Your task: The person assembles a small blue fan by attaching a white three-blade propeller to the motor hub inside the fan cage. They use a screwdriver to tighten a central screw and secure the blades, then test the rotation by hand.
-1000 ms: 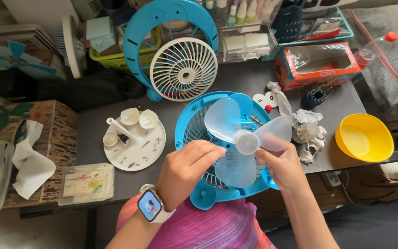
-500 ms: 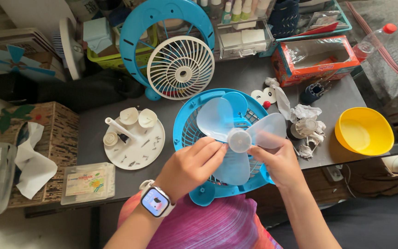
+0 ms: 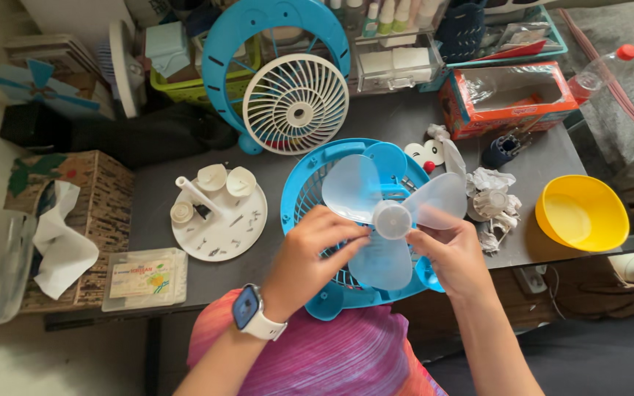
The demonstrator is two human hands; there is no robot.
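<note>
I hold a translucent pale-blue three-blade fan propeller (image 3: 387,213) above a blue fan grille shell (image 3: 310,198) that lies on the dark table. My left hand (image 3: 310,257), with a watch on its wrist, pinches the lower-left side of the propeller near the hub. On the propeller's right side, my right hand (image 3: 453,257) has its fingers under the right blade. Both hands are closed on the propeller.
A white round plate (image 3: 218,216) with screws and small white parts lies left. A white grille in a blue ring (image 3: 295,103) stands behind. To the right are a yellow bowl (image 3: 581,213), crumpled tissue (image 3: 493,209) and an orange box (image 3: 508,99). A tissue box (image 3: 67,220) sits far left.
The propeller has turned slightly in my hands and shifted a little right. My left fingers have moved closer to the hub. The view has drifted slightly.
</note>
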